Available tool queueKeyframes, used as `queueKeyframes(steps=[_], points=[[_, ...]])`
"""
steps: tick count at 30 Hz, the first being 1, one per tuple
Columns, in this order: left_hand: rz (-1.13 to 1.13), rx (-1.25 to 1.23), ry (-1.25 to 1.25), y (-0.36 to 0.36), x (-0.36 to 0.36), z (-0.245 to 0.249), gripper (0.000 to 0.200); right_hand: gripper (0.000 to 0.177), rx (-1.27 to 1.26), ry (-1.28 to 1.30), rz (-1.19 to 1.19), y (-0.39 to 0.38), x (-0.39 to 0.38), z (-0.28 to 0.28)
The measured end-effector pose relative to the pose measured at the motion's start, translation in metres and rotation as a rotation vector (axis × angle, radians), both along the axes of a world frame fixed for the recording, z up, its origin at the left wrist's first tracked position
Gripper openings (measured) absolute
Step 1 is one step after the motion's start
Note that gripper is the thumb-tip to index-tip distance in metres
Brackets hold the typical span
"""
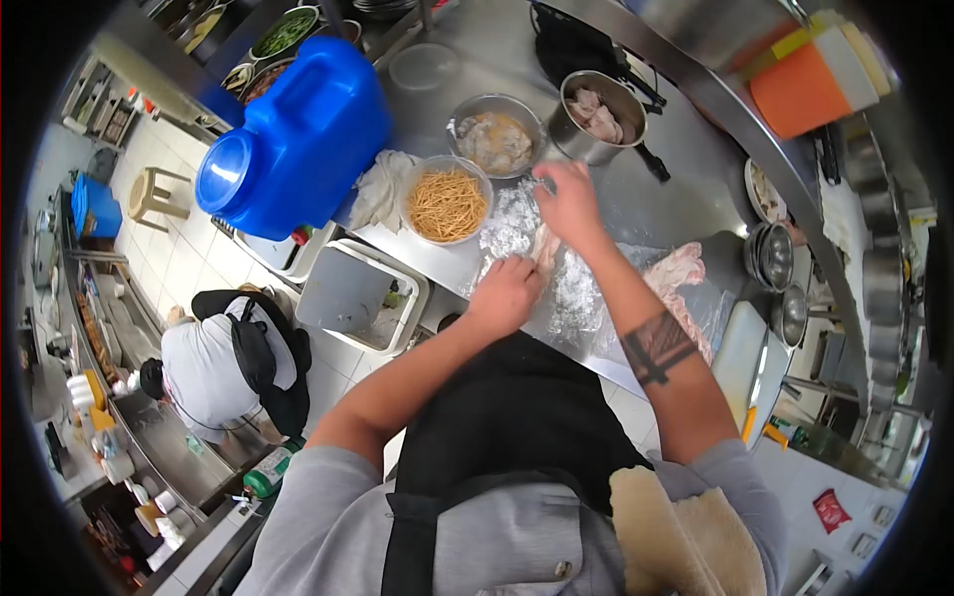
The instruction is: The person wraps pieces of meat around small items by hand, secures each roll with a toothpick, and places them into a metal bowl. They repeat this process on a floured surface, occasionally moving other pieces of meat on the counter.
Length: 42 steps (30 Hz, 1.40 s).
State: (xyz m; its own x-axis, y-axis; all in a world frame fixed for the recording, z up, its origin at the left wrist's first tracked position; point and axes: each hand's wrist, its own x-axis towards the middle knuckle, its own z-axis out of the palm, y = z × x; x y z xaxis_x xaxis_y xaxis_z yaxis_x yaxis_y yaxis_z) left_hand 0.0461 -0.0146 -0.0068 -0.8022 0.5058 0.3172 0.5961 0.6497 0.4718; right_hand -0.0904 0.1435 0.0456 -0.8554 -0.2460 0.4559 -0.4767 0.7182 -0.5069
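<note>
My left hand point(509, 294) rests at the counter's front edge, its curled fingers on a pale strip of raw meat point(545, 248). Just beyond, my right hand point(570, 203) is raised over the strip's far end with fingers bent together; whatever they may pinch is too small to tell. White flour point(512, 221) is spread around the strip. Left of the flour stands a clear tub of thin tan sticks, seemingly toothpicks point(447, 205). Behind are a metal bowl with wet, battered-looking pieces point(494, 142) and a pot of raw meat point(598, 117).
A large blue jug point(313, 134) and a white cloth point(383, 189) sit to the left, above a grey bin point(363, 293). More raw meat or skin point(678, 273) lies on plastic at right, near a cutting board point(737, 348). A person point(234, 348) bends over at far left.
</note>
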Motion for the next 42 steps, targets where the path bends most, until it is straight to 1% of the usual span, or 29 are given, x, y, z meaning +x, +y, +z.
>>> queueKeyframes(steps=[2, 4, 5, 6, 7, 8, 9, 11, 12, 13, 15, 16, 18, 19, 21, 22, 23, 24, 25, 26, 29, 33, 35, 36, 38, 39, 41, 42], points=[[0.052, -0.012, -0.095, 0.001, 0.013, 0.006, 0.027, 0.024, 0.045, -0.004, 0.042, -0.014, -0.042, 0.005], [0.118, -0.004, -0.123, 0.005, 0.023, 0.006, 0.027, 0.03, 0.299, -0.124, -0.036, -0.028, -0.078, 0.006], [0.166, 0.0, -0.154, 0.005, 0.026, 0.005, 0.026, 0.03, 0.304, -0.121, -0.021, -0.033, -0.091, 0.008], [0.158, -0.023, -0.139, 0.005, 0.027, 0.004, 0.027, 0.034, 0.479, -0.236, -0.019, -0.038, -0.102, 0.013], [0.172, -0.019, -0.145, 0.005, 0.027, 0.002, 0.027, 0.038, 0.655, -0.353, -0.018, -0.039, -0.116, 0.005], [0.164, -0.05, -0.152, 0.007, 0.027, -0.001, 0.027, 0.024, 0.686, -0.248, -0.005, -0.04, -0.124, -0.007], [0.154, -0.08, -0.163, 0.01, 0.03, -0.002, 0.027, 0.024, 0.693, -0.257, 0.01, -0.043, -0.126, -0.007], [0.158, -0.085, -0.207, 0.014, 0.03, -0.004, 0.026, 0.025, 0.758, -0.358, 0.034, -0.046, -0.133, -0.005], [0.15, -0.094, -0.238, 0.015, 0.028, -0.004, 0.025, 0.021, 0.732, -0.301, 0.041, -0.046, -0.129, -0.002], [0.153, -0.093, -0.239, 0.017, 0.026, -0.007, 0.025, 0.021, 0.734, -0.301, 0.045, -0.048, -0.124, 0.007], [0.201, -0.002, -0.403, 0.018, 0.021, -0.006, 0.028, 0.019, 0.551, -0.422, 0.007, -0.045, -0.117, 0.017], [0.192, -0.005, -0.403, 0.017, 0.019, -0.001, 0.028, 0.019, 0.548, -0.425, -0.001, -0.042, -0.117, 0.017], [0.339, 0.212, -0.603, 0.017, 0.017, 0.011, 0.033, 0.014, 0.324, -0.414, -0.069, -0.027, -0.113, 0.013], [0.319, 0.203, -0.607, 0.016, 0.013, 0.015, 0.033, 0.014, 0.317, -0.42, -0.089, -0.015, -0.107, 0.01], [0.361, 0.34, -0.756, 0.013, 0.007, 0.02, 0.032, 0.014, -0.19, -0.672, 0.011, 0.01, -0.084, 0.003], [0.349, 0.437, -0.745, 0.012, 0.008, 0.015, 0.03, 0.017, -0.242, -0.676, 0.042, 0.021, -0.064, 0.003], [0.329, 0.423, -0.746, 0.011, 0.009, 0.009, 0.03, 0.017, -0.309, -0.731, 0.017, 0.029, -0.04, 0.0], [0.327, 0.521, -0.698, 0.01, 0.01, 0.006, 0.03, 0.016, -0.379, -0.781, -0.006, 0.035, -0.018, -0.005], [0.323, 0.616, -0.652, 0.01, 0.01, 0.0, 0.03, 0.017, -0.397, -0.846, -0.035, 0.04, 0.004, -0.007], [0.31, 0.66, -0.555, 0.012, 0.013, -0.013, 0.029, 0.017, -0.418, -0.914, -0.066, 0.044, 0.028, -0.011], [0.216, 0.62, -0.561, 0.004, 0.014, -0.008, 0.033, 0.018, -0.506, -0.97, -0.11, 0.054, 0.083, -0.042], [0.131, 0.55, -0.611, 0.001, 0.02, 0.0, 0.036, 0.018, -0.57, -0.933, -0.167, 0.053, 0.125, -0.059], [0.064, 0.443, -0.517, -0.002, 0.02, 0.006, 0.036, 0.019, -0.48, -0.828, -0.127, 0.052, 0.135, -0.062], [0.049, 0.428, -0.519, -0.003, 0.019, 0.005, 0.036, 0.019, -0.497, -0.824, -0.139, 0.052, 0.137, -0.056], [-0.104, 0.298, -0.237, -0.005, 0.012, 0.0, 0.039, 0.021, -0.278, -0.713, -0.057, 0.052, 0.138, -0.038], [-0.117, 0.293, -0.236, -0.006, 0.008, -0.001, 0.039, 0.021, -0.286, -0.709, -0.067, 0.053, 0.138, -0.043], [-0.213, 0.156, -0.078, -0.009, -0.001, -0.003, 0.036, 0.024, -0.267, -0.546, 0.004, 0.053, 0.137, -0.054], [-0.219, 0.154, -0.077, -0.007, -0.007, 0.001, 0.036, 0.024, -0.27, -0.544, -0.001, 0.053, 0.136, -0.056]])
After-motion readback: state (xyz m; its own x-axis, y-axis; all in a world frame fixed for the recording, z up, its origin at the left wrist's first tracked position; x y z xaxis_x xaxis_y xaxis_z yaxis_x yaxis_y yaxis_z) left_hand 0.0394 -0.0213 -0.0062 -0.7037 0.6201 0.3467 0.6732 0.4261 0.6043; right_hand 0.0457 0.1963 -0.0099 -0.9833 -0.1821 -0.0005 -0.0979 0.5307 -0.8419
